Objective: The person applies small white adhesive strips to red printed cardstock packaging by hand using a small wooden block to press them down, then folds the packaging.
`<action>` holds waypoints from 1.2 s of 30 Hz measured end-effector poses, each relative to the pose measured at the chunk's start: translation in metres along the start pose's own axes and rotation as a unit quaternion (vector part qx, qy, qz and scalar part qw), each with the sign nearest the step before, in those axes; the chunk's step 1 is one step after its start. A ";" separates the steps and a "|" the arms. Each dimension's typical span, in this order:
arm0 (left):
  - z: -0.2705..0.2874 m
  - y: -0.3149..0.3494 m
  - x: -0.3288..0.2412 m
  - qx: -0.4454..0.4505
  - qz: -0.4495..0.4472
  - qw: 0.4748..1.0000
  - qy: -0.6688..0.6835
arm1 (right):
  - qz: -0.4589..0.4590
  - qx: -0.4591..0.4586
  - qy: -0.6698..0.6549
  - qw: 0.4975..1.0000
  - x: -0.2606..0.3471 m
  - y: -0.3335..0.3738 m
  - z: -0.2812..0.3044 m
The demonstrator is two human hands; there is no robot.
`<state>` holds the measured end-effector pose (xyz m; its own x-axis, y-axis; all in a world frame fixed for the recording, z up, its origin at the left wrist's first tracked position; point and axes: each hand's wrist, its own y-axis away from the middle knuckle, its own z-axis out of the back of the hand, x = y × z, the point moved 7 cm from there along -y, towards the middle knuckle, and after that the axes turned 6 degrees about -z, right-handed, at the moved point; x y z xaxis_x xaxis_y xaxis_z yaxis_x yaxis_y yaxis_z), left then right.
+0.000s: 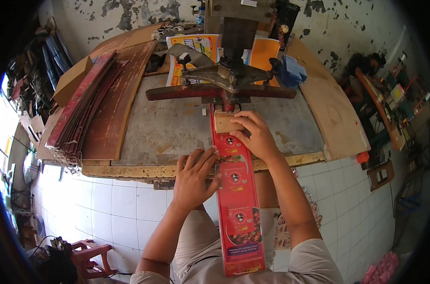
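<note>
Long, flat, red printed strip (235, 191): one; far end on the grey tabletop (163, 125), near end over the lap. Tan wooden block (227, 125): one, on the strip, beside the dark metal press (230, 78) (one). Right hand (258, 136): fingers holding the block's right side. Left hand (192, 177): fingers loosely spread, strip's left edge. Progress: apparently mid-handling; finished or remaining work indistinguishable. Red flat pieces (84, 102): one stack, left, uncountable.

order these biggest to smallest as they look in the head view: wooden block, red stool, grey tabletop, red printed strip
1. grey tabletop
2. red printed strip
3. red stool, partly hidden
4. wooden block, partly covered by fingers
</note>
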<state>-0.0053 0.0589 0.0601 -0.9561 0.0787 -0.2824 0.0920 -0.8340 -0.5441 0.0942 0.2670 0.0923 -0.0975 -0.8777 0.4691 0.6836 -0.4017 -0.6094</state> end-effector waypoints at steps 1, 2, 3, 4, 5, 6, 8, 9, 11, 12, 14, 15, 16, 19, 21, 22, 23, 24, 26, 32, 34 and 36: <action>0.000 0.000 0.000 0.000 0.001 1.000 0.000 | 0.000 -0.003 0.006 1.000 0.000 0.000 0.000; -0.001 0.000 0.000 0.000 0.002 1.000 0.000 | -0.003 -0.009 0.011 1.000 0.000 0.001 0.001; -0.001 -0.001 0.000 0.000 0.004 1.000 0.000 | -0.006 -0.016 0.017 1.000 0.000 0.001 0.002; -0.001 -0.001 -0.001 0.000 0.005 1.000 0.000 | -0.009 -0.024 0.022 0.999 -0.001 0.001 0.004; -0.001 -0.001 -0.001 0.000 0.006 1.000 0.000 | -0.011 -0.028 0.026 0.999 0.000 0.002 0.005; -0.001 -0.001 -0.001 0.003 0.009 1.000 0.000 | -0.013 -0.032 0.027 0.999 0.001 0.002 0.005; -0.001 0.001 0.001 0.008 0.015 1.000 0.000 | -0.028 -0.048 0.009 0.998 0.000 0.002 0.006; -0.001 0.000 0.000 0.007 0.013 1.000 -0.005 | -0.042 -0.062 -0.008 0.997 -0.003 0.003 0.010; -0.001 -0.002 -0.002 0.004 0.007 1.000 -0.014 | -0.089 -0.090 -0.011 0.992 -0.017 0.006 0.016; -0.001 -0.003 -0.003 0.006 0.009 1.000 -0.013 | -0.123 -0.107 0.005 0.987 -0.031 0.010 0.018; -0.002 -0.004 -0.005 0.008 0.010 1.000 -0.011 | -0.200 -0.097 0.045 0.974 -0.059 0.017 0.019; -0.002 -0.003 -0.004 0.014 0.015 1.000 -0.015 | -0.180 -0.091 0.064 0.977 -0.055 0.017 0.015; -0.001 -0.003 -0.003 0.019 0.021 0.999 -0.020 | -0.159 -0.085 0.084 0.980 -0.052 0.017 0.010; -0.003 -0.002 -0.003 0.023 0.024 0.999 -0.019 | -0.123 -0.064 0.121 0.983 -0.049 0.018 0.000; -0.003 -0.004 -0.004 0.026 0.023 0.999 -0.020 | -0.109 -0.054 0.142 0.982 -0.050 0.020 -0.003; -0.003 -0.003 -0.004 0.027 0.022 0.999 -0.022 | -0.111 -0.031 0.148 0.982 -0.051 0.019 -0.006; -0.004 -0.003 -0.004 0.028 0.022 0.999 -0.024 | -0.111 -0.030 0.152 0.982 -0.050 0.019 -0.007; -0.004 -0.003 -0.004 0.028 0.022 0.999 -0.024 | -0.110 -0.028 0.157 0.981 -0.049 0.019 -0.008; -0.003 -0.003 -0.005 0.027 0.021 0.999 -0.024 | -0.109 -0.027 0.165 0.980 -0.048 0.019 -0.009; -0.003 -0.002 -0.004 0.029 0.021 0.999 -0.030 | -0.109 -0.033 0.173 0.978 -0.046 0.018 -0.011; -0.004 -0.002 -0.004 0.030 0.020 0.999 -0.031 | -0.114 -0.036 0.170 0.978 -0.047 0.019 -0.010; -0.005 -0.002 -0.004 0.029 0.019 0.999 -0.030 | -0.107 -0.041 0.175 0.978 -0.048 0.019 -0.009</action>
<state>-0.0002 0.0631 0.0590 -0.9671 0.0144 -0.2539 0.1147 -0.8665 -0.4858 0.1053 0.2985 0.0522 -0.4833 -0.8011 0.3531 0.5613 -0.5930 -0.5773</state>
